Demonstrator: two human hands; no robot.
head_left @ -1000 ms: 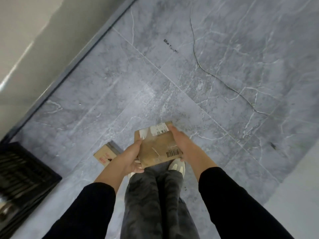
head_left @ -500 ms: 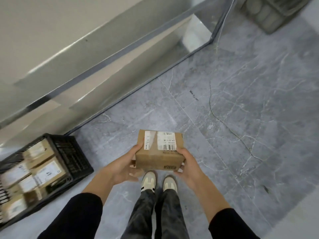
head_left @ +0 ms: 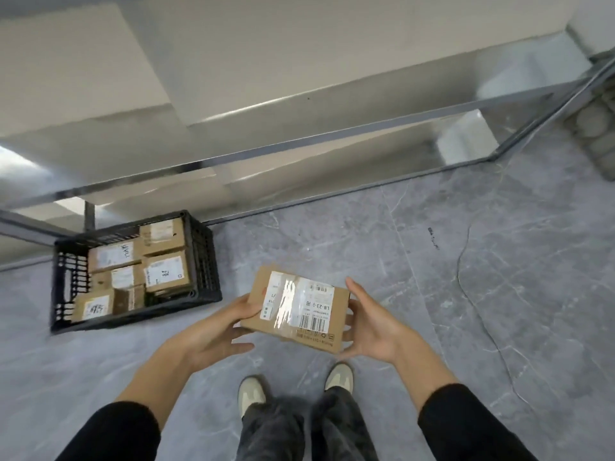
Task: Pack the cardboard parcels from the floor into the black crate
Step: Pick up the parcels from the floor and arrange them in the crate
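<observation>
I hold a cardboard parcel (head_left: 296,307) with a white shipping label and clear tape in front of me, above the floor. My left hand (head_left: 229,324) grips its left side and my right hand (head_left: 369,324) cups its right end. The black crate (head_left: 203,261) stands on the floor to the left of the parcel, against the wall base. Several labelled cardboard parcels (head_left: 166,271) lie packed inside it, filling most of it.
Grey marble-look floor tiles (head_left: 432,261) spread to the right. A metal-edged wall base (head_left: 299,144) runs behind the crate. A grey object (head_left: 599,128) sits at the far right edge. My shoes (head_left: 253,394) stand below the parcel.
My view has swung up and left, bringing the crate fully into sight. The parcel rose from near my feet and now lies flatter, label up, between both hands.
</observation>
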